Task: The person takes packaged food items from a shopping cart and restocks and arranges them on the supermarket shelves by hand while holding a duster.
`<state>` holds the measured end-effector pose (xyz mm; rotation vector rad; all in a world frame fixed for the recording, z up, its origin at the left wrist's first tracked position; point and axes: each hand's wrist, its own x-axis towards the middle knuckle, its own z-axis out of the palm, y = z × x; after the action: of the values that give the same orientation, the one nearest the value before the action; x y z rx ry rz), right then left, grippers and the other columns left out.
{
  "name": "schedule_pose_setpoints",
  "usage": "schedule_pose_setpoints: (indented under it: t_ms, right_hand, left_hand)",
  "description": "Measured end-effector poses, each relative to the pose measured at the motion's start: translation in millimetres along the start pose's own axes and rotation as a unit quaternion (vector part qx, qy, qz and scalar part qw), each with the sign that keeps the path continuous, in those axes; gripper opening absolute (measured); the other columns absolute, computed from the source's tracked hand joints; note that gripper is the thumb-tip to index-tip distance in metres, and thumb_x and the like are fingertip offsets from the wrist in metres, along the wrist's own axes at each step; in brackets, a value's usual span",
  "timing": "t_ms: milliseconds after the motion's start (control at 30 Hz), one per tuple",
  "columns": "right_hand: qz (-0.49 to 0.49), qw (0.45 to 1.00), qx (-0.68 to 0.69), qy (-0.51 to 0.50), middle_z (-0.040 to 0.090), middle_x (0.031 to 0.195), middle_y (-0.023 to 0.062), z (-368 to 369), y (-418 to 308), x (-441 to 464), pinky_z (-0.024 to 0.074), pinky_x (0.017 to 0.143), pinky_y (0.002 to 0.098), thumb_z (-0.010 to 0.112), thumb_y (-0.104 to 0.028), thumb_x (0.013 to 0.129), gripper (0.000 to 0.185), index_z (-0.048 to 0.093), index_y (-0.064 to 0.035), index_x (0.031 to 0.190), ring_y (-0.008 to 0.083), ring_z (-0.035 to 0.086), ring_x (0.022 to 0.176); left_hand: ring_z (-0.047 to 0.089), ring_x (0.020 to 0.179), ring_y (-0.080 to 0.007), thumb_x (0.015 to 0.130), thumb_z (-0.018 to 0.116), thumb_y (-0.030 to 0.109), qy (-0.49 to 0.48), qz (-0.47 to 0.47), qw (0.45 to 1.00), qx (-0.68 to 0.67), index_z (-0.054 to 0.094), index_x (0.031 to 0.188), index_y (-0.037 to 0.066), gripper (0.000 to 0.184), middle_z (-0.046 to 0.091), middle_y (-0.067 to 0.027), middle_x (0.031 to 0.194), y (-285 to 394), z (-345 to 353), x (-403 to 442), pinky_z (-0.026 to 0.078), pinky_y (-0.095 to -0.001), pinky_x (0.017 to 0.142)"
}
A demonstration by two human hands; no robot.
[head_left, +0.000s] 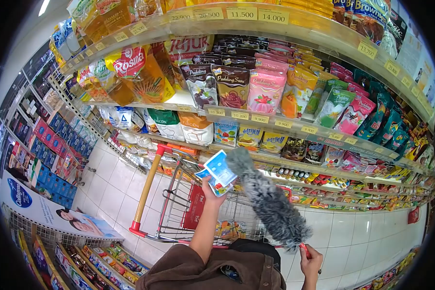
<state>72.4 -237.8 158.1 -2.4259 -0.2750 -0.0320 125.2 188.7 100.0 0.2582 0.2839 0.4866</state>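
My left hand (pixel 211 192) grips two small blue-and-white packets (pixel 219 169) over the shopping cart. In my right hand (pixel 311 260), low in the view, is the red handle of a fluffy grey duster (pixel 275 203). The duster slants up and left, and its tip is beside the packets, in front of the lower shelf. Behind them, blue and yellow pouches (pixel 250 138) stand in a row on that shelf.
A metal shopping cart (pixel 179 193) with a yellow handle stands before me, some packets inside. Shelves with pudding pouches (pixel 233 84) and oil pouches (pixel 142 72) curve across the view. Another rack (pixel 96 261) is at the lower left.
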Motion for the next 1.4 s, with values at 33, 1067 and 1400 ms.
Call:
schedule_pose_setpoints:
  t_ms: [33, 1067, 1400]
  right_hand:
    - [-0.001, 1.000, -0.002, 0.002, 0.056, 0.057, 0.0125, -0.3, 14.8, -4.7, 0.0380, 0.047, 0.0287, 0.069, -0.013, 0.082, 0.018, 0.068, 0.0018, 0.093, 0.0150, 0.050, 0.047]
    - [0.177, 0.965, 0.183, -0.070, 0.069, 0.094, 0.0168, 56.6, 81.9, -76.1, 0.0486, 0.075, 0.0318, 0.062, -0.023, 0.091, 0.033, 0.065, 0.0062, 0.106, 0.0176, 0.061, 0.084]
    - [0.191, 0.950, 0.231, -0.091, 0.069, 0.098, 0.0172, 62.0, 76.1, -72.7, 0.0488, 0.081, 0.0331, 0.062, -0.023, 0.091, 0.034, 0.065, 0.0072, 0.106, 0.0202, 0.062, 0.092]
  left_hand:
    - [0.054, 0.113, -0.0384, 0.074, 0.056, 0.038, -0.008, 0.030, 1.000, -0.005, 0.046, 0.128, 0.007, 0.063, 0.053, -0.0146, 0.128, -0.7, -2.5, 7.3, 0.042, -0.0574, 0.097]
    - [0.044, 0.112, -0.0439, 0.067, 0.075, 0.007, 0.164, 0.449, 0.580, 0.659, 0.038, 0.124, -0.004, 0.069, 0.045, -0.0253, 0.118, -71.9, 72.5, 163.0, 0.034, -0.0479, 0.096]
    - [0.055, 0.102, -0.0402, 0.060, 0.085, 0.012, 0.192, 0.433, 0.555, 0.684, 0.046, 0.117, -0.003, 0.071, 0.058, -0.0226, 0.106, -24.9, 57.7, 167.7, 0.042, -0.0445, 0.089]
